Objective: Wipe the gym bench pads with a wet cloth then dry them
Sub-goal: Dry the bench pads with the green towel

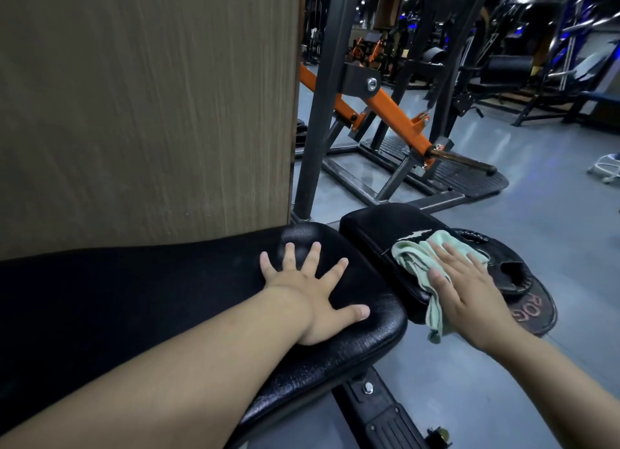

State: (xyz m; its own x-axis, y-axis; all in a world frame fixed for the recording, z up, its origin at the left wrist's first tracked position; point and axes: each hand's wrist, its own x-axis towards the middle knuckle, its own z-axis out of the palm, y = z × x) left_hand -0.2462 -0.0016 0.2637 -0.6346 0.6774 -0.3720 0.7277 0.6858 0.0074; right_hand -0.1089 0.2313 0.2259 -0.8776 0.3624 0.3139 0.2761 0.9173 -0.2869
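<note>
Left fingers [313, 254]: straight and spread wide, lying flat, holding nothing.
Left hand [312, 297]: palm down on the near end of the long pad [167, 297], thumb pointing toward the pad's rounded right end.
Right fingers [453, 257]: straight and close together, laid flat on top of the cloth [411, 257]; not curled round it.
Right hand [469, 291]: pressing the cloth down onto the right side of the small pad [379, 227], thumb resting along the cloth's near fold.
Cloth: pale green and bunched. Part of it is spread under the palm, and one tail hangs off the small pad's near edge toward the floor [553, 197].
Small pad: black, just beside the long pad with a narrow gap between them. There is a torn white patch [416, 235] in its cover, at the cloth's far edge.
Long pad: black and grainy, running from the lower left to its end beside the small pad.
Bench frame [379, 411]: dark metal with bolts, showing below the two pads.
Weight plates [516, 274]: dark discs lying flat beyond the right hand, just beside the small pad.
Wooden panel [144, 106]: upright behind the long pad.
Machine [392, 113]: grey posts with an orange arm, standing on the grey floor beyond the pads.
</note>
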